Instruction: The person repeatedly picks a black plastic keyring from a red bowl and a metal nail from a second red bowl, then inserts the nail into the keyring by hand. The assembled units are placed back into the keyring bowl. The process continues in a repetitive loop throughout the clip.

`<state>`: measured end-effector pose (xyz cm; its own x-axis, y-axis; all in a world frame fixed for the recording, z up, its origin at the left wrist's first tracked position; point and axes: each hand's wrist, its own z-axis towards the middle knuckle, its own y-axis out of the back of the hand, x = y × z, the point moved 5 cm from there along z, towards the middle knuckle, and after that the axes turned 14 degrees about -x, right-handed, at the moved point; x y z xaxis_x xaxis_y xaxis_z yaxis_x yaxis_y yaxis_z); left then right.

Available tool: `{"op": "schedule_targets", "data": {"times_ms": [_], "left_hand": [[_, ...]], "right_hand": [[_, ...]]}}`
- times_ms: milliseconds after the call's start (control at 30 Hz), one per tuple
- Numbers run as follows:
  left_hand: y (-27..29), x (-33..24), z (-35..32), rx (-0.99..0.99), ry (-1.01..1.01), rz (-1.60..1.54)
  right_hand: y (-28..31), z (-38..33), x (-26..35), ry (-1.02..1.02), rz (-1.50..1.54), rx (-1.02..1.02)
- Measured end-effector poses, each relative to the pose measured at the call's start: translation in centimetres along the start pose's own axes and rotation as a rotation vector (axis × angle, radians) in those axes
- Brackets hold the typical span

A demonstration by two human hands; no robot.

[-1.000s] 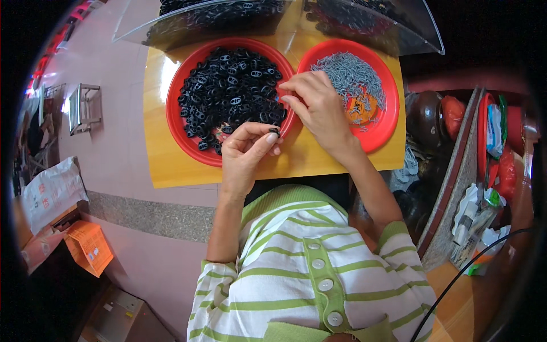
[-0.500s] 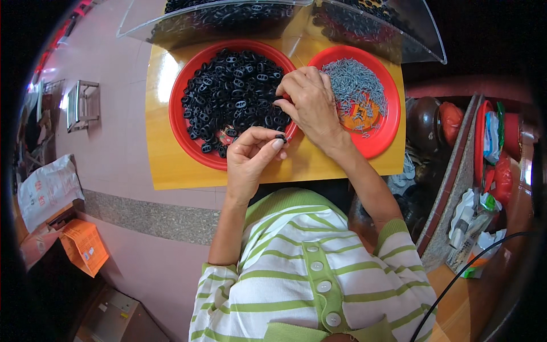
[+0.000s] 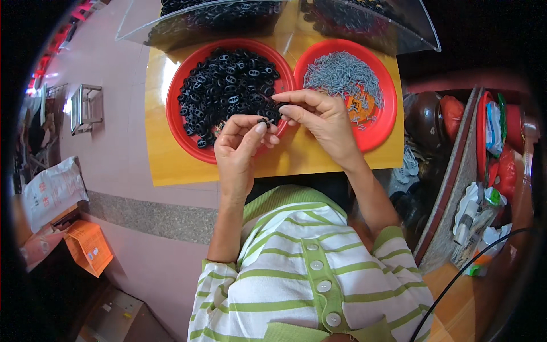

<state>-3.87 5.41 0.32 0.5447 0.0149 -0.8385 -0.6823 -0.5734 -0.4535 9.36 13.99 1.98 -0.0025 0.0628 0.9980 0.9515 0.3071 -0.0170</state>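
Note:
My left hand point(image 3: 244, 143) pinches a small black plastic piece point(image 3: 262, 121) between thumb and fingertips, just in front of the left red plate point(image 3: 180, 132). That plate holds a heap of several black oval pieces point(image 3: 228, 91). My right hand point(image 3: 320, 119) lies between the two plates, fingertips curled toward the black piece as if pinching something small; what it holds is too small to see. The right red plate point(image 3: 385, 119) carries a pile of small grey pins point(image 3: 342, 77). Both plates rest on a yellow board point(image 3: 165, 165).
Clear plastic bins point(image 3: 273, 17) with more black parts stand behind the plates. Paper and an orange sheet point(image 3: 88, 245) lie on the floor at left. A cluttered shelf with red containers point(image 3: 501, 148) and a dark round object point(image 3: 424, 117) is at right. A black cable point(image 3: 473, 268) crosses lower right.
My right hand has shifted left and down from the grey-pin plate toward my left hand. The left hand keeps the black piece pinched, nearly in place.

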Motion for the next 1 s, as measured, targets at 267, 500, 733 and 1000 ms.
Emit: {"op": "schedule_targets", "data": {"times_ms": [267,500,733,1000], "left_hand": [[-1.0,-0.3,-0.3,-0.001,-0.004,0.083],[-1.3,0.1,-0.3,0.03,0.011,0.097],[-1.4,0.3,-0.4,0.079,0.018,0.149],[-1.4,0.3,-0.6,0.045,0.054,0.142]], "right_hand": [[0.9,-1.7,0.3,-0.018,0.125,0.013],[1.6,-1.9,0.2,-0.041,0.112,0.081],[1.6,-2.0,0.8,0.067,0.044,0.056],[1.3,-2.0,0.0,-0.05,0.175,0.04]]}}
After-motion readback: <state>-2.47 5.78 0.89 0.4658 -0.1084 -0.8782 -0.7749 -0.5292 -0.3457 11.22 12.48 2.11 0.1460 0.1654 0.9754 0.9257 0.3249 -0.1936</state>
